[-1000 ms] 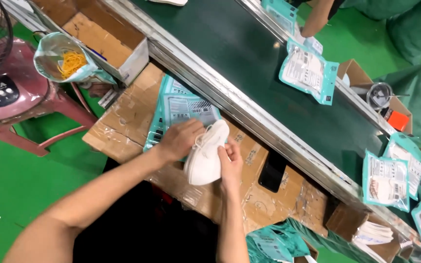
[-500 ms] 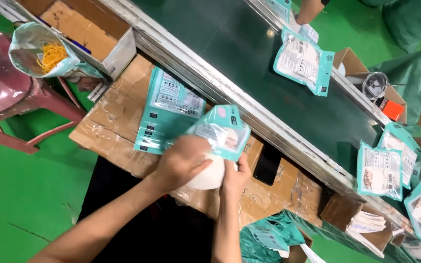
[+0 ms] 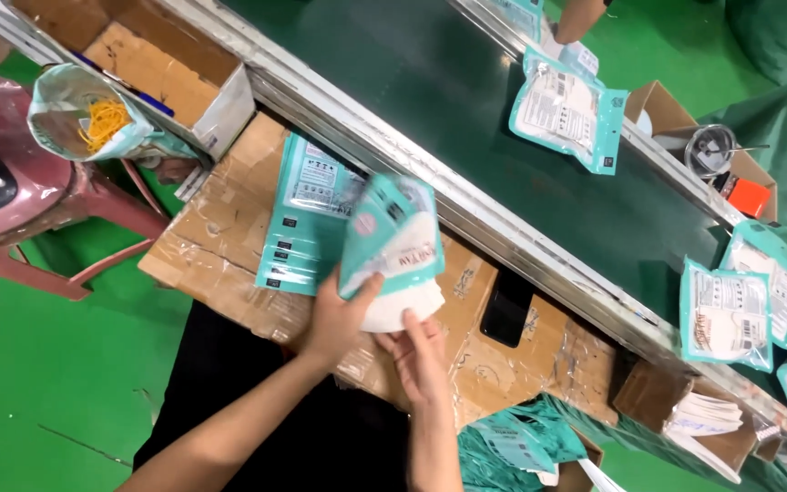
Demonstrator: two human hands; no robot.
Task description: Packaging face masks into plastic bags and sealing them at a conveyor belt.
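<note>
Reaching up from the lower edge, both forearms met over the cardboard worktop (image 3: 229, 246). Left hand (image 3: 337, 321) was closed on the lower edge of a teal pouch (image 3: 392, 230), thumb pressed on its front, pouch tilted upward. Right hand (image 3: 423, 351) lay just below, fingers extended and touching the white mask (image 3: 403, 305) that protruded from the pouch mouth. Pouch and mask sat above the worktop, beside a stack of teal pouches (image 3: 307, 219) and near the conveyor belt (image 3: 466, 100).
</note>
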